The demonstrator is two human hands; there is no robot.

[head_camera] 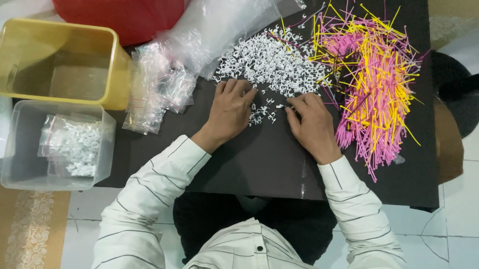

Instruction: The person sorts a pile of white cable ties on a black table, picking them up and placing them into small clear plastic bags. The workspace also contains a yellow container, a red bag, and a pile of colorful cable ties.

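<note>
Left of the black surface (260, 162) stand a yellow bin (65, 62) and a clear tub (13, 141) — a red bag (121, 5) lies behind, pink and yellow sticks (371, 75) heaped far right.

Two hands, left (229, 113) and right (311, 127), two tubs, one yellow (59, 62) and one clear (56, 145), one red bag (121, 5), uncountable white clips (269, 63) and sticks (371, 75).
</note>
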